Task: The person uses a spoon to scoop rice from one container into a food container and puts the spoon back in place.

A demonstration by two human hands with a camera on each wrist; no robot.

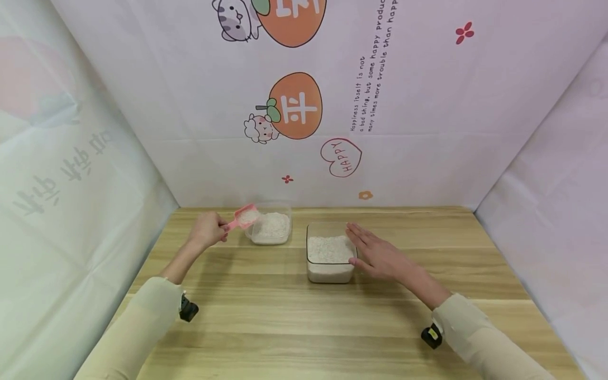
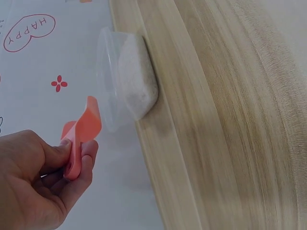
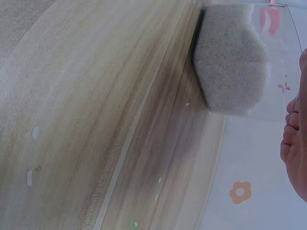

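Observation:
My left hand (image 1: 207, 230) grips the handle of a small pink scoop (image 1: 244, 217) heaped with white grains, held just left of a clear container (image 1: 271, 228) of white grains at the back of the table. In the left wrist view the fingers (image 2: 72, 163) pinch the scoop (image 2: 84, 129) beside that container (image 2: 135, 79). My right hand (image 1: 375, 253) lies with straight fingers against the right side of a second clear container (image 1: 329, 257), also filled with white grains. The right wrist view shows this container (image 3: 232, 60) and the edge of my fingers (image 3: 295, 143).
Both containers stand on a wooden table (image 1: 294, 327). A printed pale backdrop (image 1: 332, 105) walls in the back and both sides. Several stray grains (image 3: 158, 181) lie scattered on the wood near the right container.

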